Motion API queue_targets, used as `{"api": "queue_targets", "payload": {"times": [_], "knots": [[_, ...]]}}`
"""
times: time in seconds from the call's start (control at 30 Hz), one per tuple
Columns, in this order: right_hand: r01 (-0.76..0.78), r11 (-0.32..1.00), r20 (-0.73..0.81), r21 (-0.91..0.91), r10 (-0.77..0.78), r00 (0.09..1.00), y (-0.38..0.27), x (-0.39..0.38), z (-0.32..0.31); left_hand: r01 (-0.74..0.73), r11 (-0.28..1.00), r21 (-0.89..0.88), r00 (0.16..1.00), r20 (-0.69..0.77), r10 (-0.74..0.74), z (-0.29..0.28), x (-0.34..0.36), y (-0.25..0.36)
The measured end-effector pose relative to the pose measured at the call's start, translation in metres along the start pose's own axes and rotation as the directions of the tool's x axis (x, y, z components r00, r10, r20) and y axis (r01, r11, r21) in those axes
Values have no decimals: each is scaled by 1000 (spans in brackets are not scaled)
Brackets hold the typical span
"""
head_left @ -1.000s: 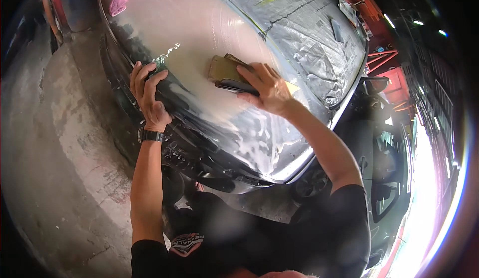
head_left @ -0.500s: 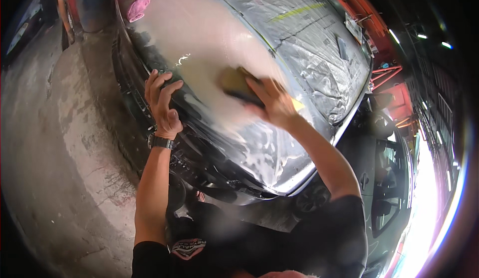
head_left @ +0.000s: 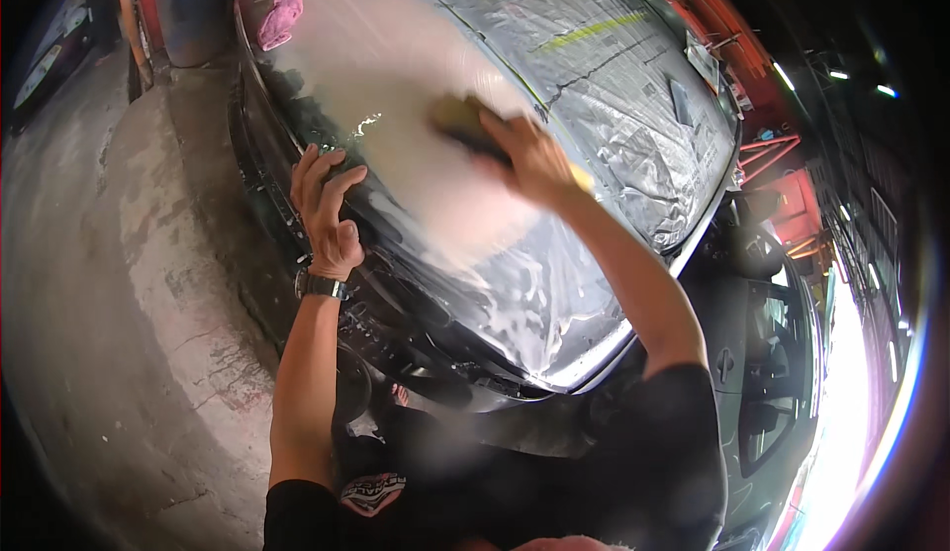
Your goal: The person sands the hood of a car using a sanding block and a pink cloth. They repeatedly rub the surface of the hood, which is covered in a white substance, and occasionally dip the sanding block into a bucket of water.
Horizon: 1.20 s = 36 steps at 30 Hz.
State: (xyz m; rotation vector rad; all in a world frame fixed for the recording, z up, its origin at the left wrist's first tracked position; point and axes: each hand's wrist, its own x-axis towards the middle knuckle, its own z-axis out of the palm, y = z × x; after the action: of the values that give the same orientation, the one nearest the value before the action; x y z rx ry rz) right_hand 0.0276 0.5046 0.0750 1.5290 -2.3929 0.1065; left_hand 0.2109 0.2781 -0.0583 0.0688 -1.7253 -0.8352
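On a streaked, pale car panel, we are wrapping our right fingers closely around a motion-blurred, seemingly olive block; our left fingers, loosely parted and empty, are resting at the panel's dark edge. Silvery sheeting is lying alongside; stained concrete floor is spreading leftward.
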Motion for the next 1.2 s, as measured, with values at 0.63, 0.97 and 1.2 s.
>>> {"api": "queue_targets", "payload": {"times": [0.63,0.97,1.2], "knots": [[140,990,-24,9,-140,990,-18,-88,-35,-12,1000,17,1000,3,12,2,-1,3],[-205,975,-51,-84,201,978,62,30,1,-42,998,-37,999,26,43,16,1,7],[33,999,-48,-8,-33,998,10,-85,-28,-17,1000,-12,1000,9,17,3,1,6]]}}
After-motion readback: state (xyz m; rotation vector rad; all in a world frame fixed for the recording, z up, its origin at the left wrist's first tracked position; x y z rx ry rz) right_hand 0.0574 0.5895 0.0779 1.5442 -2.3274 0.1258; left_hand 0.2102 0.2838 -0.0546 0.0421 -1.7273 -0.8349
